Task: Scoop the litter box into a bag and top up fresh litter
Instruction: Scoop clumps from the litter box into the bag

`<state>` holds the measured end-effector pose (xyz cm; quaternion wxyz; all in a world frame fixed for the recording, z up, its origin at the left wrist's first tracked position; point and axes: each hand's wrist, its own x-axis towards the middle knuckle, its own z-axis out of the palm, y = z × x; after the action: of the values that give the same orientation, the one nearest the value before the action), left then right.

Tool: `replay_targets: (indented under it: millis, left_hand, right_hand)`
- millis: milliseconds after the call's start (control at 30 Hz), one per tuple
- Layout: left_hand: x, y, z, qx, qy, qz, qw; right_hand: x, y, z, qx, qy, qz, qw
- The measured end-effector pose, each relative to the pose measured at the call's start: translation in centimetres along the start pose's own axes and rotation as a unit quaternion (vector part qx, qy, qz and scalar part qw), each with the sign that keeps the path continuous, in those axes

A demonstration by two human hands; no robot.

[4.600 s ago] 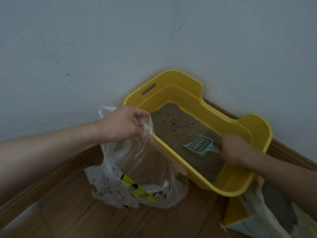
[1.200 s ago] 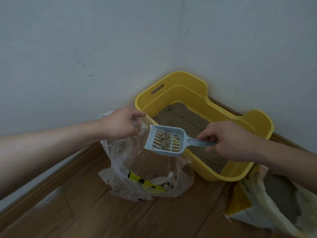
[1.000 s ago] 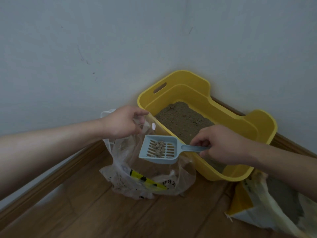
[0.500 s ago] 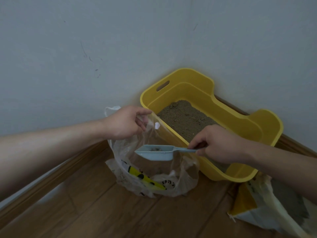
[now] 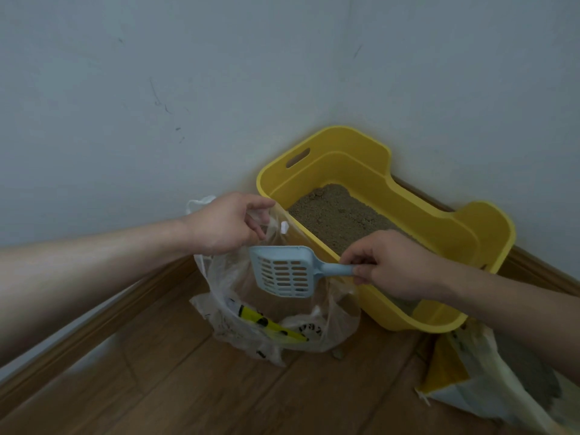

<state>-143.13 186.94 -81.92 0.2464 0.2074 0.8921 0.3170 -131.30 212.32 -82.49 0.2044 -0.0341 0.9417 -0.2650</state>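
A yellow litter box point(image 5: 445, 226) stands in the room's corner with brown litter point(image 5: 339, 215) inside. Left of it a clear plastic bag point(image 5: 332, 321) sits on the floor; my left hand point(image 5: 224, 227) pinches its top edge and holds it up and open. My right hand point(image 5: 392, 265) grips the handle of a pale blue slotted scoop point(image 5: 285, 273). The scoop is turned over above the bag's mouth, its slotted underside facing me, and I see no clumps on it. A yellow-and-white litter sack point(image 5: 470, 381) lies on the floor at the lower right.
Grey walls meet behind the box, with a wooden baseboard point(image 5: 103, 315) along each. The floor point(image 5: 204, 394) is wood planks. A small clump point(image 5: 337, 354) lies on the floor just in front of the bag. A yellow-and-black item point(image 5: 266, 323) shows through the bag.
The scoop left the box carrying clumps, moved left over the bag, then tipped over. Now it is inverted with no clumps showing. My left hand kept holding the bag open.
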Motion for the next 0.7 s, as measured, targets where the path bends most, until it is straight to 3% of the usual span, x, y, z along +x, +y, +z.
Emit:
replay_targets:
  millis: [467, 700]
  left_hand:
    - [0.52, 0.17, 0.07, -0.011, 0.001, -0.003, 1.0]
    - [0.79, -0.36, 0.02, -0.045, 0.031, -0.013, 0.998]
  right_hand:
    - [0.1, 0.06, 0.19, 0.013, 0.004, 0.008, 1.0]
    - [-0.81, 0.84, -0.35, 0.044, 0.06, 0.003, 0.997]
